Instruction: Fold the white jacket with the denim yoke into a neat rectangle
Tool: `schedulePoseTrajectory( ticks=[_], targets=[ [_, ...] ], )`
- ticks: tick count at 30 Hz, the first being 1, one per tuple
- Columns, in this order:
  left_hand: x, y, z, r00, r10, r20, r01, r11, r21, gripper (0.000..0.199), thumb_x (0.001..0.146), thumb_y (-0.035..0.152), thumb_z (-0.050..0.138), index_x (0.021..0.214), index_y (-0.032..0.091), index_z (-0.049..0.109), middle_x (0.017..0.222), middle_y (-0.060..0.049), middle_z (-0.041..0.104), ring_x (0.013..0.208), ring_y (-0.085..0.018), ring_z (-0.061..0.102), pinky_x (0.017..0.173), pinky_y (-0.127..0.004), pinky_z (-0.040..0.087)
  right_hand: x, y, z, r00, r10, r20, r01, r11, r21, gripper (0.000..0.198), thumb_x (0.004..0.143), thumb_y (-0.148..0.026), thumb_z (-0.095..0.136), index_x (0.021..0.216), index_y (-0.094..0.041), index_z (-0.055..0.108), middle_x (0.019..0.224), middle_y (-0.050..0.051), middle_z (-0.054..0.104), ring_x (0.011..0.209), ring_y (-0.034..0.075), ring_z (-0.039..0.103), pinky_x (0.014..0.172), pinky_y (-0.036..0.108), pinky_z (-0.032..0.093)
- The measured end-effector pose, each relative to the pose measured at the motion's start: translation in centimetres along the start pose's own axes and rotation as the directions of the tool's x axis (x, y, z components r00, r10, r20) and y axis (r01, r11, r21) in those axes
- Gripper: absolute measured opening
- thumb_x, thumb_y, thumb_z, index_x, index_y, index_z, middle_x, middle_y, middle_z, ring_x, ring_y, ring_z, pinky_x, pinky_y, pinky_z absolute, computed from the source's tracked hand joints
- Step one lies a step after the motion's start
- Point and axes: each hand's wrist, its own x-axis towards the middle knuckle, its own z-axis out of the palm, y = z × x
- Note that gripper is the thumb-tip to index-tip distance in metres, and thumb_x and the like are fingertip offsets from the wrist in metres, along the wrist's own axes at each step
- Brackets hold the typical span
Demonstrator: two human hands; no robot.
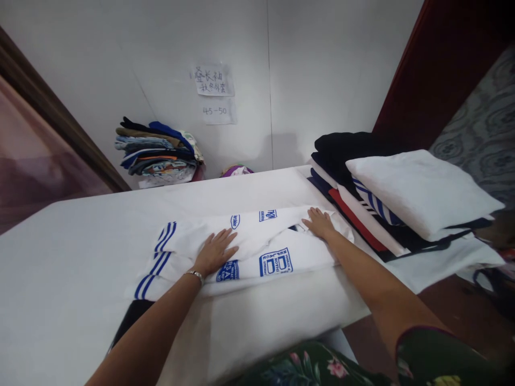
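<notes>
Pressing flat, left hand (215,251), right hand (319,222), white shirt (257,249)

A pale grey panelled wall (322,80) fills the twelve o'clock side, with a vertical seam down it. Two paper notes (214,92) with handwriting are stuck on it at about eleven o'clock. A dark wooden beam (60,115) slants down at ten o'clock, and a deep red door frame (438,64) rises at two o'clock. Beyond it, at three o'clock, lies grey patterned flooring (483,134). A white-covered table (60,279) spans the middle. The light is soft and even.
</notes>
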Motion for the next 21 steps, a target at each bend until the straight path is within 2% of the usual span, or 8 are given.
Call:
schedulePoseTrajectory(
  ticks=[3,5,7,9,13,16,19,21],
  targets=[
    [0.0,-0.1,0.2,1.000,0.012,-0.024,-0.012,1.000,0.000,0.054,0.094,0.048,0.038,0.142,0.025,0.044,0.152,-0.007,0.035,0.141,-0.027,0.031,0.114,-0.050,0.025,0.1,0.6,0.4,1.000,0.010,0.015,-0.010,1.000,-0.008,0.054,0.095,-0.046,0.036,0.140,-0.016,0.041,0.156,0.013,0.027,0.145,0.029,0.018,0.114,0.054,0.013],
    [0.0,-0.2,0.3,1.000,0.009,-0.021,-0.009,1.000,0.006,0.054,0.094,0.048,0.038,0.142,0.024,0.044,0.152,-0.007,0.035,0.141,-0.027,0.031,0.114,-0.050,0.025,0.2,0.6,-0.2,1.000,0.010,0.027,-0.010,1.000,-0.007,0.051,0.095,-0.046,0.036,0.135,-0.018,0.047,0.153,0.013,0.034,0.142,0.029,0.025,0.112,0.053,0.020],
    [0.0,-0.2,0.4,1.000,0.000,-0.014,0.000,1.000,0.009,0.055,0.094,0.049,0.037,0.143,0.024,0.043,0.153,-0.006,0.035,0.141,-0.026,0.030,0.114,-0.050,0.024,0.1,-0.2,-1.2,1.000,0.012,0.022,-0.012,1.000,-0.003,0.047,0.096,-0.045,0.033,0.129,-0.018,0.054,0.148,0.014,0.041,0.139,0.030,0.031,0.108,0.054,0.027],
    [-0.1,-0.2,0.5,1.000,-0.005,-0.010,0.005,1.000,0.008,0.055,0.095,0.049,0.035,0.143,0.024,0.042,0.153,-0.006,0.034,0.142,-0.026,0.030,0.114,-0.050,0.023,-0.4,-2.0,-2.2,1.000,-0.006,-0.019,0.006,1.000,-0.001,0.049,0.098,-0.046,0.028,0.129,-0.019,0.055,0.150,0.014,0.038,0.141,0.031,0.028,0.109,0.054,0.026],
    [-0.3,0.1,0.6,0.999,-0.006,-0.036,0.006,1.000,0.003,0.053,0.095,0.049,0.037,0.142,0.026,0.044,0.152,-0.005,0.036,0.141,-0.025,0.032,0.114,-0.050,0.025,-2.3,-7.9,-2.8,0.960,-0.259,-0.105,0.264,0.963,0.042,0.054,0.098,-0.052,0.025,0.138,-0.024,0.048,0.155,0.008,0.030,0.146,0.025,0.015,0.115,0.050,0.014],
    [-0.5,0.4,0.6,0.998,-0.007,-0.059,0.008,1.000,0.005,0.052,0.094,0.050,0.040,0.141,0.028,0.045,0.151,-0.004,0.038,0.139,-0.024,0.035,0.113,-0.047,0.026,-3.7,-11.7,-1.1,0.899,-0.436,-0.047,0.439,0.896,0.065,0.056,0.096,-0.055,0.028,0.141,-0.025,0.044,0.155,0.008,0.030,0.145,0.027,0.019,0.114,0.053,0.016],
    [-0.9,0.6,0.5,0.998,-0.014,-0.063,0.014,1.000,-0.010,0.054,0.094,0.051,0.040,0.141,0.027,0.044,0.151,-0.005,0.038,0.139,-0.023,0.035,0.114,-0.047,0.026,-4.3,-13.0,1.8,0.880,-0.469,0.081,0.472,0.881,-0.029,0.059,0.094,-0.054,0.034,0.144,-0.023,0.040,0.156,0.011,0.028,0.144,0.030,0.022,0.112,0.056,0.019],
    [-1.1,0.7,0.5,0.997,-0.018,-0.069,0.017,1.000,-0.022,0.054,0.094,0.052,0.039,0.141,0.026,0.044,0.151,-0.005,0.039,0.139,-0.023,0.035,0.113,-0.047,0.026,-4.3,-12.7,3.6,0.882,-0.463,0.092,0.470,0.877,-0.096,0.061,0.095,-0.052,0.033,0.147,-0.020,0.035,0.157,0.010,0.024,0.145,0.030,0.019,0.113,0.055,0.020]
  ],
)
